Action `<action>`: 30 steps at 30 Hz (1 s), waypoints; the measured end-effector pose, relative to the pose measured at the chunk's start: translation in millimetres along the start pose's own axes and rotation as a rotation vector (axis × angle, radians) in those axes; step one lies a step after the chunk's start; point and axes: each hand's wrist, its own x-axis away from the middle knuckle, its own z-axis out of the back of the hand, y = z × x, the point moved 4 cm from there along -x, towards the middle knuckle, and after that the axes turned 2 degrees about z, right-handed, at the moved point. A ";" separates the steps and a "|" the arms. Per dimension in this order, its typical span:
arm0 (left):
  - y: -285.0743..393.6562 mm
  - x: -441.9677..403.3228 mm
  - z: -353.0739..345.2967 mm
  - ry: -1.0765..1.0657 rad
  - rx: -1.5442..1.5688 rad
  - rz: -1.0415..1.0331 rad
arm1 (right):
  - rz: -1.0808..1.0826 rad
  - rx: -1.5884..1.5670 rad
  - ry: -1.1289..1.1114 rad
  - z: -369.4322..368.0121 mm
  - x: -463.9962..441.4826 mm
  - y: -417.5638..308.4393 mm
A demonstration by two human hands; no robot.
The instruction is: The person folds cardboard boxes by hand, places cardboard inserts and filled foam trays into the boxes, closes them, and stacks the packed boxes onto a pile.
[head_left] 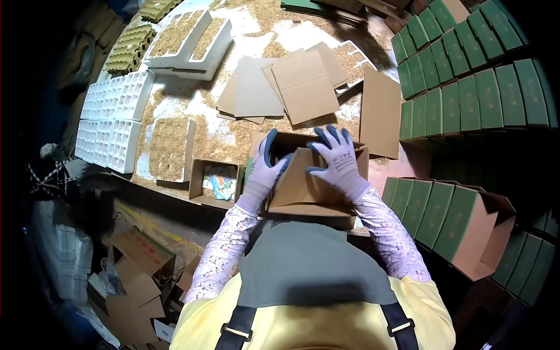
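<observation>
Cardboard box point(312, 210), brown and open-topped, a slanted panel point(294, 178) inside, stood at the table's point(201, 105) near edge. Left hand point(265, 170) and right hand point(339, 163) touched it, fingers spread; whether either gripped couldn't be told. Flat sheets point(306, 84) lay beyond.

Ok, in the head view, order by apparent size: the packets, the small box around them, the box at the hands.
1. Large box, at left hand and right hand
2. Small box
3. Packets
</observation>
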 end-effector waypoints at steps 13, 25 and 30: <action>16.8 4.8 4.0 0.060 -0.124 -0.060 | -0.642 0.309 0.436 190.6 114.6 55.3; -95.7 -299.9 286.3 0.914 0.800 0.550 | -0.818 -0.090 0.269 2.6 94.5 25.4; -170.9 -358.0 315.8 1.077 0.945 0.406 | -0.799 -0.082 0.269 0.8 98.8 33.3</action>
